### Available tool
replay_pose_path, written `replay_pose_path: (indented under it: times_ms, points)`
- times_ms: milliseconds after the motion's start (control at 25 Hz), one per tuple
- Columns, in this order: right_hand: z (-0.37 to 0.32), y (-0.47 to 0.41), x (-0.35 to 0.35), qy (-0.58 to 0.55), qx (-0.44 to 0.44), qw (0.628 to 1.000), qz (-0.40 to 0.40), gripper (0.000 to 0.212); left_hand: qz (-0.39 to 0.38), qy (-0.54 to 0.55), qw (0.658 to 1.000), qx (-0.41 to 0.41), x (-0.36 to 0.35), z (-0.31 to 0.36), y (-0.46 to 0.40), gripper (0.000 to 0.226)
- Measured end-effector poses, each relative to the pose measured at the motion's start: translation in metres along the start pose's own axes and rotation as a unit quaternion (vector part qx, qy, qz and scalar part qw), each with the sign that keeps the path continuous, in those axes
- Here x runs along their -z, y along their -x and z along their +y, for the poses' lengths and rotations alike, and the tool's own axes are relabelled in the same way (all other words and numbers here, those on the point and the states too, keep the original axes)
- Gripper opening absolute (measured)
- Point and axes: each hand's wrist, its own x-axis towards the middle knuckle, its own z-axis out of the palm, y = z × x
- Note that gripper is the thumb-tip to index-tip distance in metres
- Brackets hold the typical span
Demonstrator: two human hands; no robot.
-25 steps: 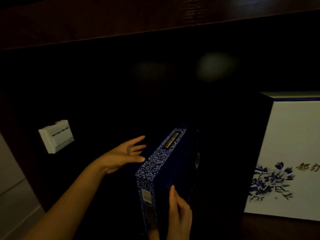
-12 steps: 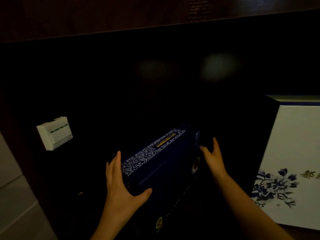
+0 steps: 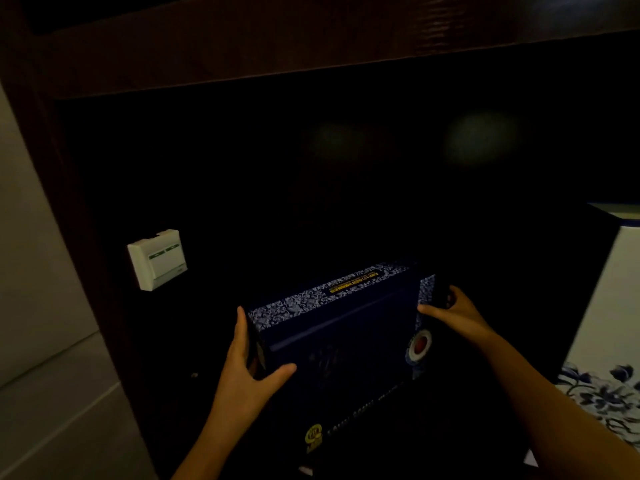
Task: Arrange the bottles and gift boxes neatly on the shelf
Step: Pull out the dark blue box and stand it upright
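Observation:
A dark blue gift box [image 3: 343,344] with a blue-and-white patterned top edge stands upright in the dark shelf bay, its broad face towards me. My left hand [image 3: 247,362] grips its left end, thumb on the front face. My right hand [image 3: 450,311] holds its right end near the top corner. A white gift box [image 3: 609,323] with blue flowers stands at the far right, partly cut off by the frame edge.
A white switch plate [image 3: 157,258] is mounted on the shelf's left inner wall. A dark wooden board [image 3: 311,39] runs overhead. A pale wall and floor [image 3: 41,341] lie to the left of the cabinet side. The back of the bay is too dark to read.
The box turned from end-on to broad face towards me. My left hand moved to its left end and my right hand to its right end; the view has shifted right.

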Motion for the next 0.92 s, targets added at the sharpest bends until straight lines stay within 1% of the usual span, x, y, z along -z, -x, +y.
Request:
replay_pose_path:
  times_ms: [160, 320, 440, 520, 600, 680, 800, 920]
  points:
    - [0.002, 0.021, -0.003, 0.009, 0.029, 0.998, 0.062, 0.078, 0.022, -0.017, 1.0, 0.002, 0.002, -0.014, 0.0, 0.085]
    - [0.008, 0.055, -0.004, 0.025, 0.049, 0.987, 0.149, 0.081, 0.055, 0.033, 0.998, -0.009, 0.006, -0.025, -0.004, 0.062]
    - [0.016, 0.093, -0.003, 0.003, 0.048, 0.975, 0.215, 0.079, 0.089, 0.047, 0.995, 0.001, 0.011, -0.032, -0.013, 0.043]
    - [0.018, 0.115, -0.003, 0.0, 0.057, 0.967, 0.247, 0.074, 0.094, 0.059, 0.994, 0.006, 0.013, -0.036, -0.024, 0.036]
    - [0.018, 0.133, -0.002, 0.012, 0.064, 0.96, 0.273, 0.067, 0.081, 0.057, 0.995, 0.012, 0.014, -0.038, -0.037, 0.034]
    - [0.017, 0.144, 0.001, 0.031, 0.068, 0.955, 0.288, 0.063, 0.059, 0.062, 0.996, 0.015, 0.012, -0.039, -0.05, 0.03]
    - [0.012, 0.148, 0.011, 0.06, 0.077, 0.954, 0.285, 0.059, 0.042, 0.082, 0.996, 0.021, 0.008, -0.041, -0.063, 0.029]
    - [0.008, 0.147, 0.014, 0.039, 0.063, 0.961, 0.265, 0.059, 0.032, 0.088, 0.995, 0.032, 0.007, -0.04, -0.07, 0.028]
